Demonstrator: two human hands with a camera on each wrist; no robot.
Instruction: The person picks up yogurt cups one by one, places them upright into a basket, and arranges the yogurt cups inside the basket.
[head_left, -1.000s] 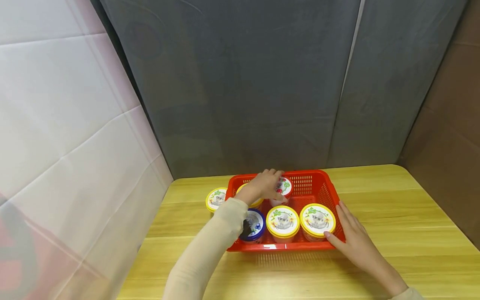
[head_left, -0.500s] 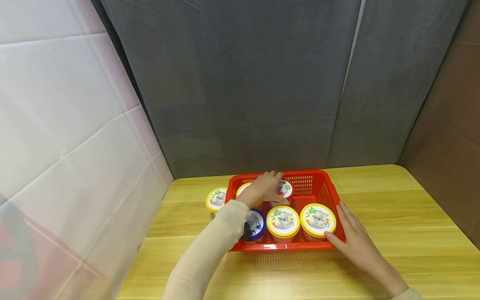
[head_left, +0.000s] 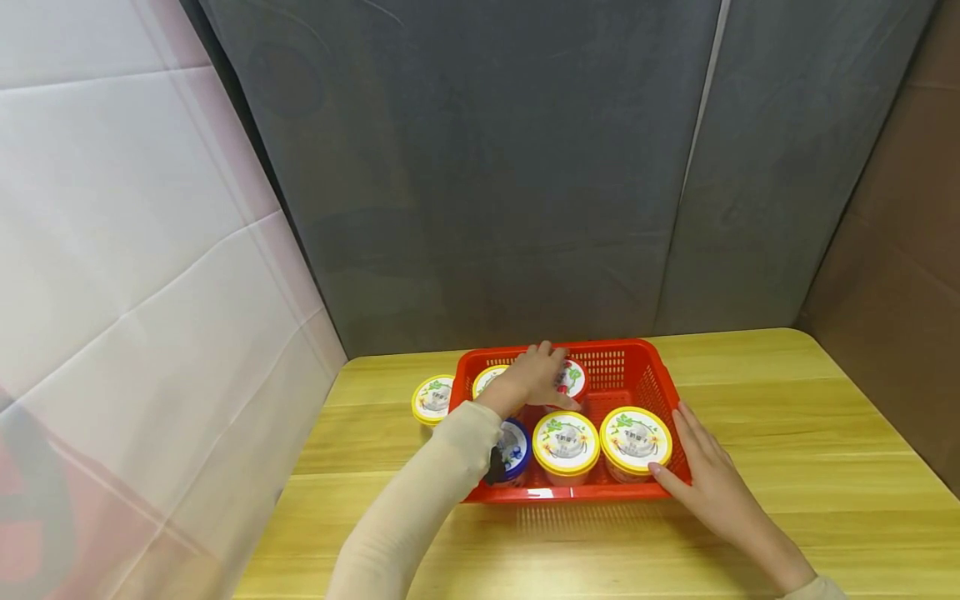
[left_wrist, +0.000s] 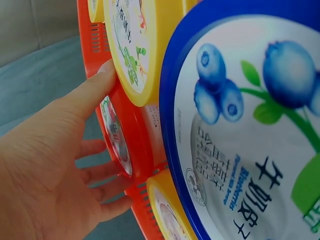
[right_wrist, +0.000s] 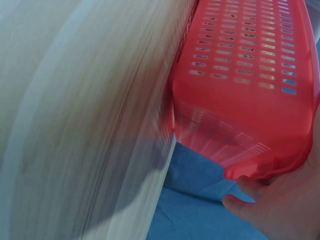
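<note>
My left hand (head_left: pixel 531 377) reaches over the red basket (head_left: pixel 648 379), its thumb and fingers spread loosely around a red-lidded cup (head_left: pixel 574 379) in the back row. In the left wrist view the fingertips (left_wrist: pixel 117 202) pass beside that lid, partly hidden by it. A blue-lidded blueberry cup (left_wrist: pixel 240 125) fills the right of that view. My right hand (head_left: pixel 708 479) lies along the basket's right side, fingers straight outside and thumb across the front corner, near a yellow-lidded cup (head_left: pixel 636 442). The right wrist view has its fingertips (right_wrist: pixel 240 202) at the basket's rim.
Another yellow-lidded cup (head_left: pixel 567 443) stands in the front row, and one (head_left: pixel 491 377) at the back left of the basket. Outside, a yellow-lidded cup (head_left: pixel 432 400) stands on the wooden table (head_left: pixel 360 467). A grey curtain (head_left: pixel 487 183) hangs behind.
The red-lidded cup has come down slightly into the basket, and my left thumb has stretched out. My left hand has shifted a little right; the right hand stays put.
</note>
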